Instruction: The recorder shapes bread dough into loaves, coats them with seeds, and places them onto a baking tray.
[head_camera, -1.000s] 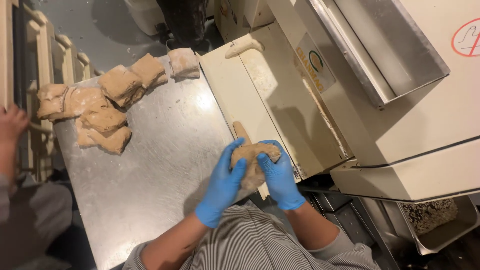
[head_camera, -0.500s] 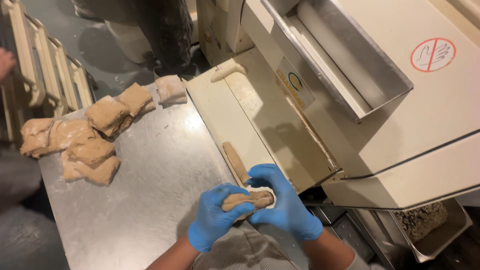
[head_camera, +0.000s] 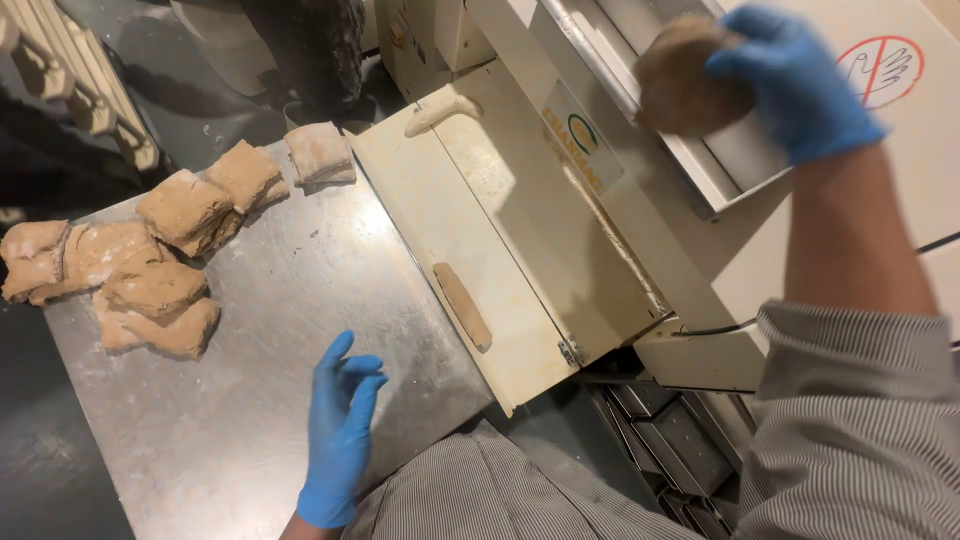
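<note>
My right hand, in a blue glove, is raised over the cream machine's metal feed tray and grips a brown dough ball. My left hand, also in a blue glove, hovers open over the steel table, holding nothing. A rolled brown dough log lies on the machine's cream outfeed board. A paler dough log rests at the board's far end.
Several square brown dough pieces are heaped at the table's far left. Dark metal pans sit under the machine. Wooden racks and a person's dark legs stand beyond the table.
My right hand has lifted the dough ball from the table up to the machine's feed tray. My left hand has let go and moved left, open above the table.
</note>
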